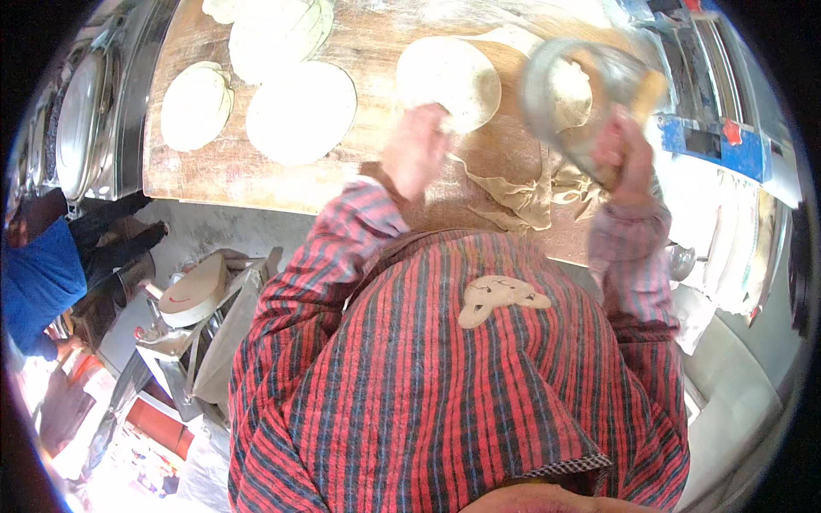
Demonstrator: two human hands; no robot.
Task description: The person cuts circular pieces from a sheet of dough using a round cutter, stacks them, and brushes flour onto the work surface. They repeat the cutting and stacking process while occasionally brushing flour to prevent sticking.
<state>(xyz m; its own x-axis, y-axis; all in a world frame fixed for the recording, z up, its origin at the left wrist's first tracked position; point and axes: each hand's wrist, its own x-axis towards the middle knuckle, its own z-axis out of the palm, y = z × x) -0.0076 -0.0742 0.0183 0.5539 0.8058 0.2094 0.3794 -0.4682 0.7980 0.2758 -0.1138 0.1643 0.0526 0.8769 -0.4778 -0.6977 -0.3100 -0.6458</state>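
hands [415, 154] [631, 158]: 2 | dough rounds [301, 113]: 5+ | metal bowl [620, 70]: 1 | board [239, 175]: 1

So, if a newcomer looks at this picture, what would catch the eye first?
Probably the red-and-dark striped garment, filling the lower middle, with a beige animal-face patch on its front. Above it, pale flat rounds lie on a wooden board, some overlapping at its left. At the board's right, a large, motion-blurred grey thing shows at the right hand.

The smock [445, 359] is striped red and black, its bear patch [500, 297] beige; the dough rounds [302, 113] are cream, the counter [372, 56] brown.
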